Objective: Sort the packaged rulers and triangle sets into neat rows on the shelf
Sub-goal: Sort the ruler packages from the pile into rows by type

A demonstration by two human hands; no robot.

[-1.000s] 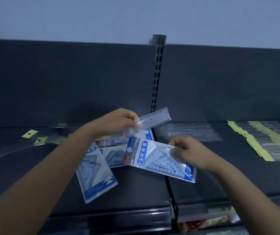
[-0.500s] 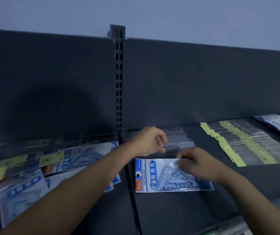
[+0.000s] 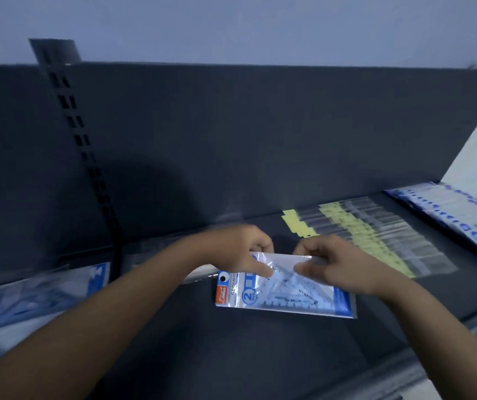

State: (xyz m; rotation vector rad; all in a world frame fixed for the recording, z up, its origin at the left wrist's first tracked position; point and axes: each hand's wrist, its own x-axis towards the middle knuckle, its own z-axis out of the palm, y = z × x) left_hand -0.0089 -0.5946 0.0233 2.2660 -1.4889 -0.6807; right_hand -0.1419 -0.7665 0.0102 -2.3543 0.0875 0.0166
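Triangle set packet point(image 3: 283, 290) flat on the dark shelf point(image 3: 260, 356), under both my hands.
My left hand point(image 3: 240, 249) and right hand point(image 3: 338, 264) each pinch its far edge, fingers curled, thumbs on top. Just to the right lies a row of yellow-tagged ruler packets point(image 3: 376, 235); blue-headed packets point(image 3: 38, 295) sit jumbled far left.

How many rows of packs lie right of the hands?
2: a yellow-tagged ruler row just right of the right hand, and a blue-pack row at the far right, cut off; more may lie beyond.
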